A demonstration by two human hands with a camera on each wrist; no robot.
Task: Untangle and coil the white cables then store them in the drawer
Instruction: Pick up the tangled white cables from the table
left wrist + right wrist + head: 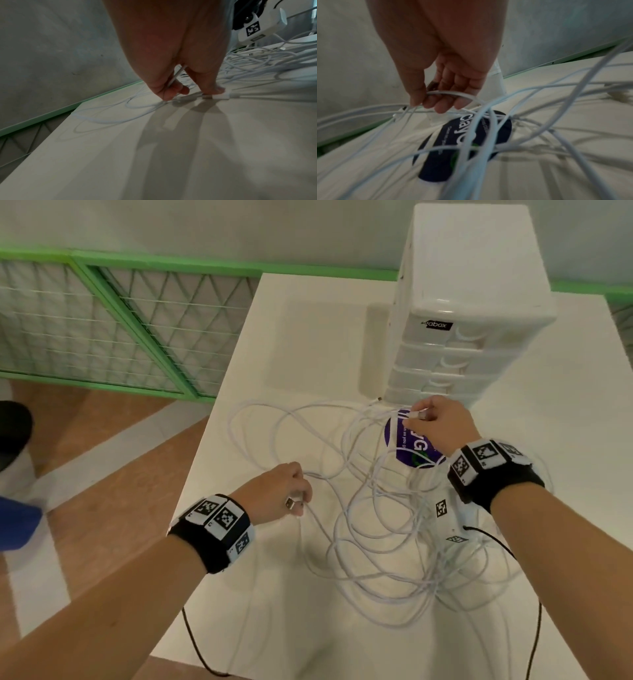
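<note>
A big mess of white cables (373, 522) is lying in loops on the white table (308, 337). The cables are still tangled and crossing over each other.

The left hand (277, 494) is sitting at the near left side of the mess. Its fingers are curled, and it is pinching a cable end with a silver plug (291, 503) between thumb and finger. In the left wrist view the fingertips (169, 94) are touching the table, and a cable is running up through the hand.

The right hand (442, 422) is reaching farther away, just in front of the drawer box. Its fingers are curled round another cable end (419, 415), holding it just above the table. In the right wrist view a cable (453, 94) is lying across the fingers (443, 102).

The white drawer box (469, 313) is standing at the far right of the table. All its drawers are looking closed. A round purple sticker (411, 445) is lying under the cables, next to the right hand.
</note>
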